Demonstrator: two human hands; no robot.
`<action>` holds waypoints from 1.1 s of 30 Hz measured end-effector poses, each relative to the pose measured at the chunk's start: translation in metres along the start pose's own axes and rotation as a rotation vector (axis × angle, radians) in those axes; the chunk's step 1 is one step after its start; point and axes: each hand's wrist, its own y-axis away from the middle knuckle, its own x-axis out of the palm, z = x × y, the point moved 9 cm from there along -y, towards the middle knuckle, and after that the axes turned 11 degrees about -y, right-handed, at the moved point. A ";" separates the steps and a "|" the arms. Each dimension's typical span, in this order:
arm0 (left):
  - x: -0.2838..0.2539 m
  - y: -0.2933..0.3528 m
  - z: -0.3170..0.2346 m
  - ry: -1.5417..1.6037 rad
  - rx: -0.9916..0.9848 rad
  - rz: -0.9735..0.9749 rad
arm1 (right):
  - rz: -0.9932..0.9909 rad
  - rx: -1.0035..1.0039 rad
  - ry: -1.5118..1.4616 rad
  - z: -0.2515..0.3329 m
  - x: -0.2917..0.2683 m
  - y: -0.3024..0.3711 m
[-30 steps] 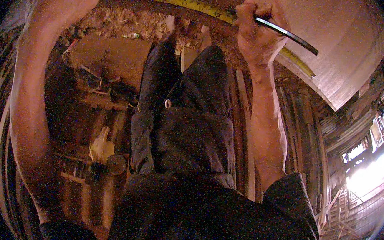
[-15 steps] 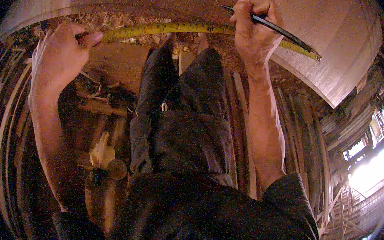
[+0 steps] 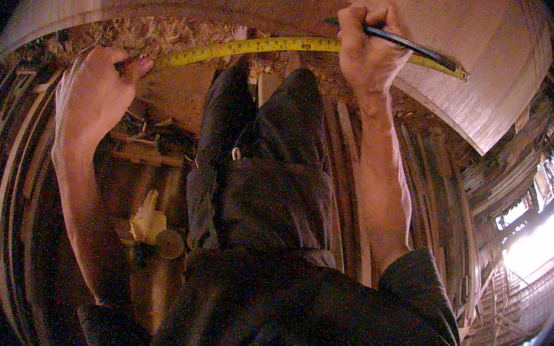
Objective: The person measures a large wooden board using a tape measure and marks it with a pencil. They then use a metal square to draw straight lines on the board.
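Head view on my end: yellow tape spans both grips. Left grip is closed, thumb and fingers pinching the tape where its left end goes out of sight. Inside of that palm is hidden, so I can't tell if a case is in there. Right grip is closed too, holding a dark pencil. Tape passes through or behind that fist; exact contact is covered.

Tape position: leaves the left thumb, passes over the lower legs of the dark trousers in my view, meets the right fist, comes out on its right side. Metal-tipped end shows just past the pencil's right end, over the pale board. Can't tell whether it touches the board.

Orientation: tape's long axis runs left-right across my view, bowed upward mid-span; lens bend may add to that. Metal tip points right and slightly down. Pencil lies nearly parallel to it: one end pokes out left of the right fist, the other slants down-right, close to the tape's tip.

Wood shavings show between tape and board edge; wooden strips far left.
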 end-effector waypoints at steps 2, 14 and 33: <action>-0.001 0.002 -0.001 0.008 -0.006 0.011 | 0.010 -0.093 0.113 0.007 0.001 0.000; 0.003 -0.001 -0.002 -0.027 0.030 -0.034 | -0.175 0.275 -0.451 -0.028 -0.010 0.000; 0.014 -0.054 0.214 -0.014 0.073 -0.194 | 0.376 0.123 0.447 0.022 -0.067 0.026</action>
